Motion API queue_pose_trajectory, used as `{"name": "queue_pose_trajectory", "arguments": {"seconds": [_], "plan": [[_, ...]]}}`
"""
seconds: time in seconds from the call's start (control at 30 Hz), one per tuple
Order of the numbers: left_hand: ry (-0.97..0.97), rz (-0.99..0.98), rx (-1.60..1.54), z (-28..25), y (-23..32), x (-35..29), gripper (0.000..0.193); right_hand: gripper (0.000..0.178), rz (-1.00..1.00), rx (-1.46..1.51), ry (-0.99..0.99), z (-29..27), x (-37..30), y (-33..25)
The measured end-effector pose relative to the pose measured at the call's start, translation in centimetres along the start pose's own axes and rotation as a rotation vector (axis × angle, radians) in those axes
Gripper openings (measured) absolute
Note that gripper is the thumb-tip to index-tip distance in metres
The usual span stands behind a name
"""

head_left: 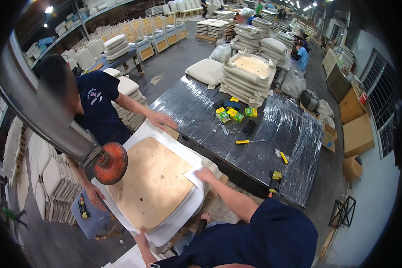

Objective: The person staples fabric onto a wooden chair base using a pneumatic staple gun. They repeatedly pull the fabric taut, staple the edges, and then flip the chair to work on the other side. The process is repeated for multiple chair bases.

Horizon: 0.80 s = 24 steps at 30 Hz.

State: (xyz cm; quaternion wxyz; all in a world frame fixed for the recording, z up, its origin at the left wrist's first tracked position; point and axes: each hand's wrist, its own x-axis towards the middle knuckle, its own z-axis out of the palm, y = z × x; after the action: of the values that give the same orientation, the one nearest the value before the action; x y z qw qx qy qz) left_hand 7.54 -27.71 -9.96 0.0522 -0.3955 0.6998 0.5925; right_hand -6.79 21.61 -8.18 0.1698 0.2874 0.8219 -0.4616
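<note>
A pale plywood seat panel [143, 183] lies on white padding [176, 219] whose edges stick out all round. At the panel's near corner, my left hand [141, 239] grips the padding edge, its thumb by the wood. My right hand [204, 174] pinches the white padding folded over the right edge of the wood. A round red press head [110, 163] on a thick metal arm [53, 120] hangs over the panel's left side. Across from me, a co-worker in a dark shirt [96, 102] has one hand [162, 119] by the far corner and another [95, 195] by the left edge.
A plastic-wrapped black table [187, 107] stands at the right, carrying stacked seat cushions [248, 82], small green-yellow boxes [236, 115], a yellow-handled screwdriver [242, 142] and a yellow-black power tool [275, 182]. More cushions [56, 187] are piled at left. Another tool [83, 208] rests on a blue-grey surface.
</note>
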Motion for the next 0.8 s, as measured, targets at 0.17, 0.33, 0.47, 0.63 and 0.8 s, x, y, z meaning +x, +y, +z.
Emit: {"name": "queue_pose_trajectory", "arguments": {"seconds": [0.17,0.33,0.47,0.63,0.8], "plan": [[0.355,0.381,0.572,-1.4,6.5,2.9,0.087,0.073,-0.275,-0.279,0.342,-3.9,-0.5,-5.1],[0.61,0.072,0.456,3.7,5.8,9.5,0.085,0.078,0.077,-0.079,0.251,0.3,5.2,-7.4],[0.527,0.011,0.611,5.2,4.8,7.3,0.075,0.073,0.003,-0.307,0.413,3.3,4.4,-6.2],[0.494,0.085,0.575,4.5,3.1,8.2,0.075,0.063,-0.035,-0.357,0.48,3.8,3.2,-6.6],[0.423,0.133,0.506,3.9,3.3,8.2,0.076,0.059,-0.074,-0.35,0.538,4.2,2.9,-6.1]]}}
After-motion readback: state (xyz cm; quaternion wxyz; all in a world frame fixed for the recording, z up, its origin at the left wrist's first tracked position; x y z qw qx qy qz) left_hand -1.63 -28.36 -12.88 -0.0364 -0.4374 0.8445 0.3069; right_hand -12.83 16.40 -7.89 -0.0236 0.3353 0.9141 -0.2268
